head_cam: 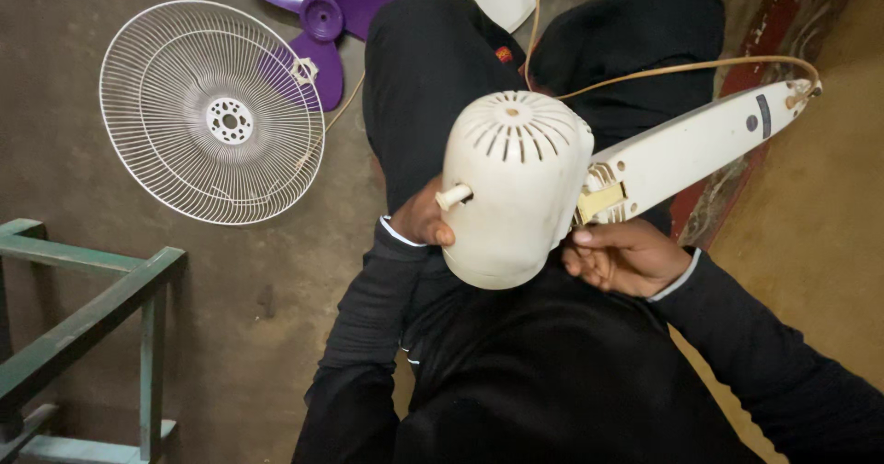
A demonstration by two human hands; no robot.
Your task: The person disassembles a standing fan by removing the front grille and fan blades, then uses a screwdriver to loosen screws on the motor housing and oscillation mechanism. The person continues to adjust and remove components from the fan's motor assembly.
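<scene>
Both hands, left and right, clasp the cream motor housing (vented top).

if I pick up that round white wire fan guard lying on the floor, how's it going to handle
The round white wire fan guard is probably light for its size, being mostly thin wires and open gaps. It may flex a little if lifted by one edge, since the wires look slender. Lying flat on the floor, it seems unlikely to roll, but the wires could snag the cream cord beside it.
</scene>
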